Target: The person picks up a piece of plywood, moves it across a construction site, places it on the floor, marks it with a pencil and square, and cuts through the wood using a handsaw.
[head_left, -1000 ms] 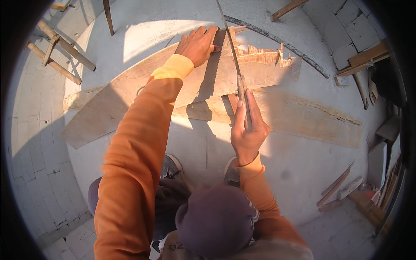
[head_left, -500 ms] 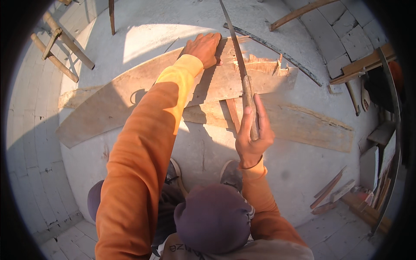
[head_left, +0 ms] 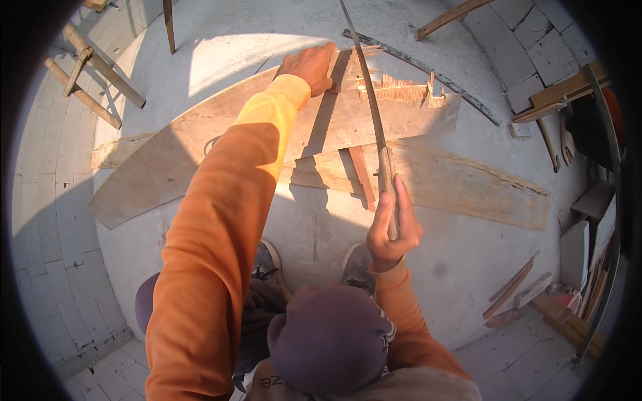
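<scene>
With fingers close together, the left hand (head_left: 307, 69) is steadying the board (head_left: 311, 130), while the right hand (head_left: 393, 235) is pinching the saw handle (head_left: 386, 172), best drawn straight.

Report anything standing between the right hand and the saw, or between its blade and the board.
Nothing visible does: the right hand holds the saw's handle, and the blade extends over the board, with the left hand to its left.

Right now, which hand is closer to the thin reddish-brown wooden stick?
Right. The right hand, around the pale wooden saw handle, is near the stick, to its right; the left hand is farther off, on the flat brown wooden board.
</scene>
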`<state>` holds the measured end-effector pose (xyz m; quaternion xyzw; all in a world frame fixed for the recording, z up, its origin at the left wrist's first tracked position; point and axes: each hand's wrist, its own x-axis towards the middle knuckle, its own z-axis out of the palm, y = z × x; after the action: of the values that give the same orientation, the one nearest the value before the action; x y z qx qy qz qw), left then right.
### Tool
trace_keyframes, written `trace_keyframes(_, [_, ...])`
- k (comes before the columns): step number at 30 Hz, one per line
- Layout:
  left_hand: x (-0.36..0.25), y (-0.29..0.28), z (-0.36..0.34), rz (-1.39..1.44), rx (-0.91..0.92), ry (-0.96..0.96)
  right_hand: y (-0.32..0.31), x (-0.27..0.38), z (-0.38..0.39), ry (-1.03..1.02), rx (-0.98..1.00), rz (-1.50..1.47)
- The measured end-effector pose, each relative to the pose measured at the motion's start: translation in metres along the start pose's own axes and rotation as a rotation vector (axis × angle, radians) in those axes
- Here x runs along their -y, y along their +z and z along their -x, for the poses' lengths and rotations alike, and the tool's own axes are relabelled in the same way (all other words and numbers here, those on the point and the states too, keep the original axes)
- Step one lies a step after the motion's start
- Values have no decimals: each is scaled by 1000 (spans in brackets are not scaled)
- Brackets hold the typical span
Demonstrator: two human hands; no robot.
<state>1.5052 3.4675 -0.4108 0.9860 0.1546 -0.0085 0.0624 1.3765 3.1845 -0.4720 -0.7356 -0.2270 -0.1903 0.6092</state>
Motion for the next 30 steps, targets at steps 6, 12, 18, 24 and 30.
trace_keyframes(6, [0, -1, 1, -9, 4, -6, -2, 2, 3, -50, 14, 19])
trace_keyframes(12, [-4, -1, 0, 12, 36, -42, -6, -3, 12, -63, 8, 48])
trace_keyframes(18, [-3, -3, 0, 4, 59, -55, -14, 8, 10, -3, 53, 62])
trace_keyframes(24, [-3, -2, -2, 17, 50, -58, -12, 0, 15, -33, 42, 66])
trace_keyframes(30, [2, 3, -3, -33, 17, -19, -12, 0, 19, -26, 60, 83])
